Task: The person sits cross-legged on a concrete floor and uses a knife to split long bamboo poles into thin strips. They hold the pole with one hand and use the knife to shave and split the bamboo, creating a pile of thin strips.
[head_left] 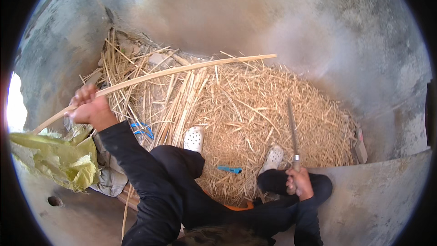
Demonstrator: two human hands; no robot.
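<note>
My left hand (90, 105) is closed round a long, pale strip of split bamboo (182, 69), near its left end. The strip slants up to the right across the shavings, and its far end hangs free near the back wall. In my right hand (299, 183) is the wooden handle of a long, narrow-bladed knife (292, 125), held over my right knee. The blade points away from me and stays apart from the bamboo. Below the strip, several split bamboo pieces (182, 105) lie in a bundle beside my left shoe (194, 139).
Curled shavings (255, 123) cover the floor between concrete walls (218, 9). A blue-handled tool (229, 169) lies between my feet, and a blue strap (142, 130) is left of them. A torn yellow-green sack (54, 159) sits at the left. A sandal (360, 146) leans against the right wall.
</note>
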